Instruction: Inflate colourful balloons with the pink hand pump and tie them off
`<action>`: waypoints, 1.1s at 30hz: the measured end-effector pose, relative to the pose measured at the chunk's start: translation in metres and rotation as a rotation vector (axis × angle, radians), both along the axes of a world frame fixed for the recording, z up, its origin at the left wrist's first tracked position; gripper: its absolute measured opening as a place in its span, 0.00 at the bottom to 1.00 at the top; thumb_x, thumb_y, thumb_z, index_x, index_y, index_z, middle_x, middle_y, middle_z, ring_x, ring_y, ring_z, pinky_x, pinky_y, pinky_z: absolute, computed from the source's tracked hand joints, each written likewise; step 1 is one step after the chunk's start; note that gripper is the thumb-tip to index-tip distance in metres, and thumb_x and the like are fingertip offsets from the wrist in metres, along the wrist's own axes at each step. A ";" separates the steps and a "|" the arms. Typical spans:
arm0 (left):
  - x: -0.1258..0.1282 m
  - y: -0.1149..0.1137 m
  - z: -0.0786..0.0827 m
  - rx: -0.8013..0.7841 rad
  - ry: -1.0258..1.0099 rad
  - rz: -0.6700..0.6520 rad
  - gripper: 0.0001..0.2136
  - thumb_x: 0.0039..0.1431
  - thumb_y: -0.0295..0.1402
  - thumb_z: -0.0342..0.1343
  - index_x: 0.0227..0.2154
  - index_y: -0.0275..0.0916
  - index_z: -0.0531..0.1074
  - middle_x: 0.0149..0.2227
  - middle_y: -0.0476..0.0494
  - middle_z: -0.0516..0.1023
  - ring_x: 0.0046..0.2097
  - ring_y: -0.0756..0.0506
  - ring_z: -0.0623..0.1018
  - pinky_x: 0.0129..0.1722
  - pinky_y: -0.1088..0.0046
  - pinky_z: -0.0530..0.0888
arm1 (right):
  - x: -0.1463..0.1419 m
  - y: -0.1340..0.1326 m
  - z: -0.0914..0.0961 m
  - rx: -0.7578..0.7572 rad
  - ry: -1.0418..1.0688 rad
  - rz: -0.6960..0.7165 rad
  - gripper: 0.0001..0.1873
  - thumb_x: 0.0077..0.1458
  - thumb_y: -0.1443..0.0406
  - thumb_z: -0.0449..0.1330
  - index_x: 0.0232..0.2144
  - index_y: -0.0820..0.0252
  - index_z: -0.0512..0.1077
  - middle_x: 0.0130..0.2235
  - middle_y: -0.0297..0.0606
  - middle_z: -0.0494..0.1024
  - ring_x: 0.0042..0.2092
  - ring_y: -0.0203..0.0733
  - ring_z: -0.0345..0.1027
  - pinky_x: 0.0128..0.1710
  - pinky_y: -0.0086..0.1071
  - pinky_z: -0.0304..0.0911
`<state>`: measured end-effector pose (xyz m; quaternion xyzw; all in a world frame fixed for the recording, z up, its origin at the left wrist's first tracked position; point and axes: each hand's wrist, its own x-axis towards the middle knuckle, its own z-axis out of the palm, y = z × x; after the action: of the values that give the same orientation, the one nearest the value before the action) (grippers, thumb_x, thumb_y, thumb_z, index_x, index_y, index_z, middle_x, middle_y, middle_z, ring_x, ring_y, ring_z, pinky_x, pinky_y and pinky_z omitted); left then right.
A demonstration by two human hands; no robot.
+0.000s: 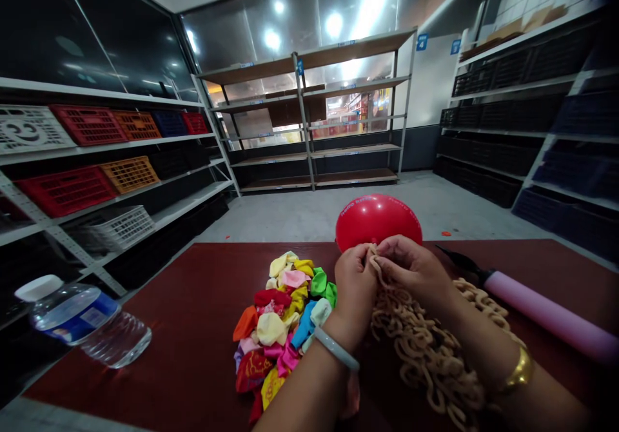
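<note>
An inflated red balloon (380, 220) with pale printed lettering sits just beyond my fingertips, its neck toward me. My left hand (355, 280) is closed in a pinch at that neck. My right hand (411, 265) pinches a strand of beige cord (420, 342) at the same spot. Which fingers grip the neck and which the cord is partly hidden. The rest of the cord hangs and lies in a tangled heap beneath my right wrist. Beside my left forearm is a pile of uninflated balloons (273, 329) in many colours.
A pink hand pump (541, 309) with a black nozzle lies at the right of the dark red table (184, 329). At the left is a water bottle (91, 322). Metal shelves (309, 155) stand beyond, with coloured crates (68, 190) on the left and dark crates (512, 113) on the right.
</note>
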<state>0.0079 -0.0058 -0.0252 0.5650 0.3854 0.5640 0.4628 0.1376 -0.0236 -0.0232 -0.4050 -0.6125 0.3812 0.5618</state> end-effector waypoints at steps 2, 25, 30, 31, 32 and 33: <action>-0.004 0.000 0.000 0.165 0.161 0.024 0.06 0.58 0.31 0.58 0.28 0.41 0.79 0.31 0.45 0.78 0.37 0.44 0.72 0.40 0.73 0.65 | 0.001 -0.001 0.002 -0.061 0.044 -0.005 0.16 0.50 0.54 0.68 0.34 0.57 0.71 0.34 0.37 0.78 0.35 0.39 0.72 0.36 0.32 0.67; 0.006 -0.005 0.001 0.156 -0.004 0.026 0.07 0.59 0.31 0.59 0.35 0.44 0.83 0.39 0.43 0.83 0.43 0.43 0.78 0.49 0.67 0.71 | -0.002 -0.013 0.011 0.520 -0.549 -0.576 0.03 0.62 0.65 0.56 0.34 0.55 0.68 0.36 0.40 0.76 0.39 0.44 0.70 0.42 0.38 0.64; 0.005 -0.004 -0.002 0.126 -0.055 0.020 0.09 0.61 0.36 0.58 0.36 0.40 0.82 0.39 0.42 0.83 0.40 0.44 0.78 0.44 0.69 0.73 | -0.005 -0.017 0.012 0.516 -0.473 -0.491 0.05 0.63 0.64 0.55 0.37 0.54 0.71 0.39 0.42 0.78 0.43 0.45 0.72 0.47 0.41 0.66; 0.005 -0.004 -0.002 0.120 -0.065 0.019 0.10 0.61 0.37 0.58 0.37 0.40 0.82 0.39 0.42 0.83 0.40 0.44 0.78 0.43 0.69 0.73 | -0.005 -0.017 0.012 0.496 -0.449 -0.481 0.05 0.63 0.63 0.56 0.37 0.54 0.71 0.39 0.41 0.78 0.43 0.45 0.72 0.46 0.40 0.66; 0.005 -0.004 -0.002 0.118 -0.071 0.020 0.10 0.61 0.38 0.58 0.37 0.40 0.82 0.39 0.42 0.83 0.41 0.44 0.78 0.43 0.69 0.73 | -0.005 -0.017 0.012 0.462 -0.412 -0.470 0.04 0.63 0.62 0.57 0.38 0.54 0.71 0.38 0.40 0.78 0.41 0.44 0.72 0.45 0.39 0.66; 0.005 -0.004 -0.002 0.122 -0.070 0.023 0.10 0.61 0.39 0.58 0.37 0.40 0.82 0.39 0.42 0.83 0.41 0.44 0.78 0.43 0.69 0.73 | -0.005 -0.017 0.011 0.413 -0.363 -0.457 0.04 0.62 0.61 0.58 0.38 0.53 0.70 0.37 0.39 0.78 0.39 0.43 0.73 0.42 0.38 0.67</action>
<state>0.0132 -0.0101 -0.0276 0.5677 0.3405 0.6110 0.4341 0.1328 -0.0408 -0.0119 -0.4703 -0.6602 0.0358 0.5845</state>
